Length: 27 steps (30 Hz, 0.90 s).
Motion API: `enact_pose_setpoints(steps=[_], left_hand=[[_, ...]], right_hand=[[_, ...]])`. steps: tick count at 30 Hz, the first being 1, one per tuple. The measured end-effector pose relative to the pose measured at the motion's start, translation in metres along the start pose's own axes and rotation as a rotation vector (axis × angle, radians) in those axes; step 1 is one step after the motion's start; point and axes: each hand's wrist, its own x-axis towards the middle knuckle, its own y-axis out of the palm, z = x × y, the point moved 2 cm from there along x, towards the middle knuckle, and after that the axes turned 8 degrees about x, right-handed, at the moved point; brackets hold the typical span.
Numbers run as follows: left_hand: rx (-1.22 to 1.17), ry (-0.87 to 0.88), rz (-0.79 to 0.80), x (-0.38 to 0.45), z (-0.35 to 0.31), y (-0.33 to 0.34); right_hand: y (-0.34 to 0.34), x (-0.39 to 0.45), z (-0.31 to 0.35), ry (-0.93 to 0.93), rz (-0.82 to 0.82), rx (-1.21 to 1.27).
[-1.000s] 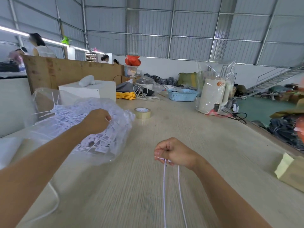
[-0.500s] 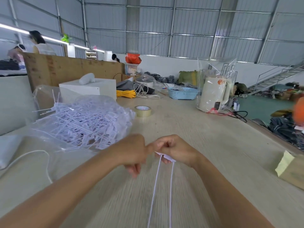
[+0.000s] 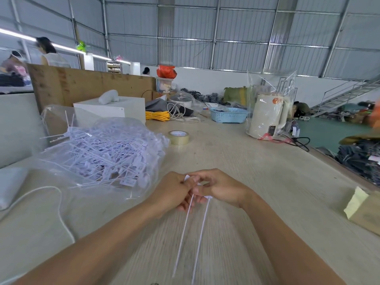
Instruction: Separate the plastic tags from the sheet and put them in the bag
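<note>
Both hands are meeting right in the middle of the wooden table [image 3: 236,165]. The left hand [image 3: 174,192] and right hand [image 3: 222,189] are each curling fingers around the white head end of a pair of plastic tags [image 3: 186,227], whose two thin tails are trailing back toward the camera. Fingers are overlapping, so exactly who's pinching which tag is hard to tell.

The clear bag [image 3: 98,153] stuffed with loose white tags is sitting just to the left, near the left forearm. A white cord [image 3: 59,204] is looping beside it. Further back a tape roll [image 3: 178,137] is lying flat, well apart from the hands, then a blue basket [image 3: 229,115], a wrapped white kettle [image 3: 267,116], yellow cable [image 3: 157,116] and a white box [image 3: 111,110]. A yellowish packet [image 3: 362,208] is sitting at the right edge.
</note>
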Motion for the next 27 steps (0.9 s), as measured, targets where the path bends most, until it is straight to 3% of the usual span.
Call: enact_pose_setpoints(steps=[5,14,16,18,20,24,26,27], left_hand=[[0.022,-0.029,-0.075,0.0,0.005,-0.007],[-0.021,-0.006,-0.111,-0.005,-0.007,-0.006],[-0.082,-0.106,-0.005,-0.008,-0.012,-0.012],[-0.181,-0.238,0.247,-0.016,-0.021,-0.019],[-0.112,-0.19,0.319,-0.023,-0.029,-0.032],[0.012,0.084,0.013,-0.03,-0.047,-0.049],[0.042,0.104,-0.057,-0.035,-0.049,-0.043],[-0.025,0.075,-0.062,-0.037,-0.048,-0.037]], right_hand=[[0.001,-0.002,-0.004,0.104,0.002,-0.071],[0.0,0.002,0.0,-0.03,-0.033,-0.092],[-0.002,0.001,0.002,-0.05,-0.017,-0.133],[-0.006,-0.001,0.005,-0.048,-0.001,-0.185],[-0.014,-0.006,0.009,-0.089,-0.012,-0.06],[-0.021,-0.013,0.037,-0.216,0.055,0.496],[-0.009,-0.01,0.056,-0.293,0.065,0.451],[-0.003,-0.007,0.062,-0.31,-0.005,0.339]])
